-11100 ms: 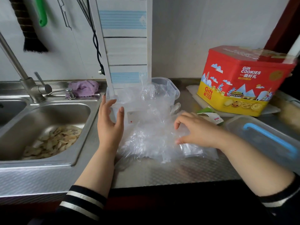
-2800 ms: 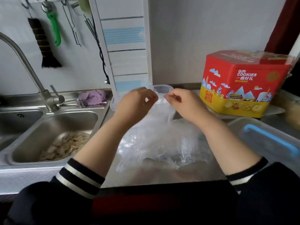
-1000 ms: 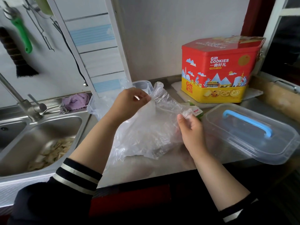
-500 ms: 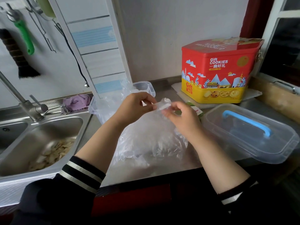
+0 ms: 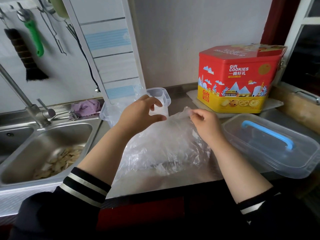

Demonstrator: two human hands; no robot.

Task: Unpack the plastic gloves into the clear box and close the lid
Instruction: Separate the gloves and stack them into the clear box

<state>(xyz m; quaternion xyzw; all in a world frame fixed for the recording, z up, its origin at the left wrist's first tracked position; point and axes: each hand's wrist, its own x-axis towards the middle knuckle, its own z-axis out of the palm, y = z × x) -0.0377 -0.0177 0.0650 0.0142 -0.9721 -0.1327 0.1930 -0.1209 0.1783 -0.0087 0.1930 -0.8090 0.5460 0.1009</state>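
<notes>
While both hands pinch its top — plastic gloves (image 5: 164,146) hang below.

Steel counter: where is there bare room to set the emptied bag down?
Bare steel counter shows between the open clear plastic box and the red-and-yellow cookie tin, and in a strip along the front edge below the crumpled clear plastic bag. The middle is crowded by the bag, the right by the clear lid with a blue handle.

One head-worn camera looks forward and down, close over the counter (image 5: 181,181)
</notes>
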